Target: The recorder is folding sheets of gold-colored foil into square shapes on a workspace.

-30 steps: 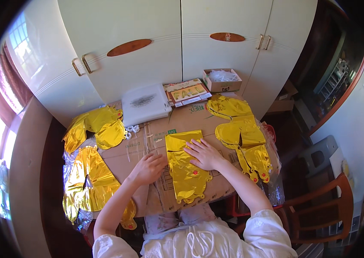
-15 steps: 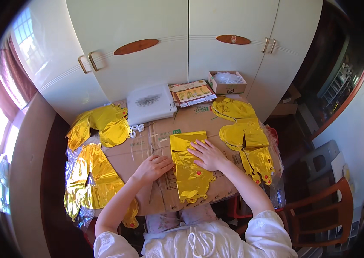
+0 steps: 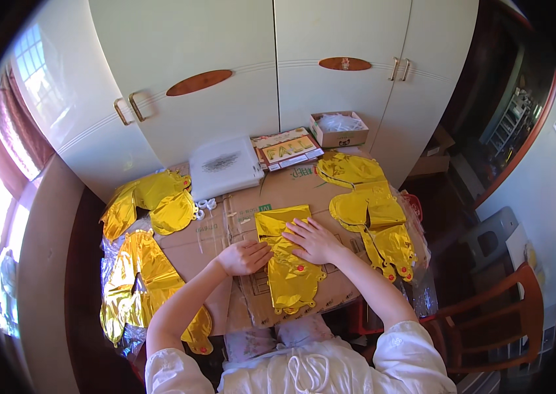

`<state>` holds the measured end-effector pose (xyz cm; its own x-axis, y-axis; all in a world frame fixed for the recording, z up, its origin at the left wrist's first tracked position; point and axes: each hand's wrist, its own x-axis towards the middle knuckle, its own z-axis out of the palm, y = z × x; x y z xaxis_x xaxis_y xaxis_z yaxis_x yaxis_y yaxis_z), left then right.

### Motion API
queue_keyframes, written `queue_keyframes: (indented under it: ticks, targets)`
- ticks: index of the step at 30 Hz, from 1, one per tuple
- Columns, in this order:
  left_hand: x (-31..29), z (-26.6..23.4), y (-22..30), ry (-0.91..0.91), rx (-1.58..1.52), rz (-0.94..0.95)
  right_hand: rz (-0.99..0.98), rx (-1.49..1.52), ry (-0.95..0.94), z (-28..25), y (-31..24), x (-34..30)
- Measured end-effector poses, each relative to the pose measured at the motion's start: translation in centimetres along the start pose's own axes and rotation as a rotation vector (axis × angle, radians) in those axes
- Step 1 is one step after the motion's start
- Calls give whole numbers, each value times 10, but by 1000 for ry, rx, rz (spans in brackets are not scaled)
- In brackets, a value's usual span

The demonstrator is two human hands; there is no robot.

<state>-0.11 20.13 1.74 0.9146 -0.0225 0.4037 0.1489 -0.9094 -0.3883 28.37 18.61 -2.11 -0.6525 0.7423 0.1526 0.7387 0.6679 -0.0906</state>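
Note:
A flat, shiny gold foil balloon (image 3: pixel 289 289), folded into a narrow strip, lies on the cardboard before me. My right hand (image 3: pixel 315 241) rests on its upper right part, palm down and fingers spread. At its left edge is my left hand (image 3: pixel 245 257), fingers bunched together and closed on the foil rim; the thumb is hidden. Small red round marks show on the foil. More flat gold foil balloons lie at the far left (image 3: pixel 173 211), near left (image 3: pixel 143 282) and right (image 3: pixel 366 207).
Flattened cardboard (image 3: pixel 189 253) covers the table. Along the back stand a stack of clear plastic bags (image 3: pixel 225 167), a printed flat package (image 3: pixel 288 150) and a small box of translucent pieces (image 3: pixel 340 134). White tape rolls (image 3: pixel 206 205) lie left of centre. A wooden chair (image 3: pixel 488 322) stands right.
My left hand has shifted slightly right, its fingers now bunched on the foil's left edge. My right hand stays spread on the foil. The whole view has tilted slightly.

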Motion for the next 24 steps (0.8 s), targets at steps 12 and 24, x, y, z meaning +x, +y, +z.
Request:
queue_keyframes:
  ticks: [12,24]
  targets:
    - [6,6,11,-14,-75,-64,11,12,-3,0,-1,0]
    - [7,5,17,-33,-210,-183,9,-10,-17,-1,-1,-1]
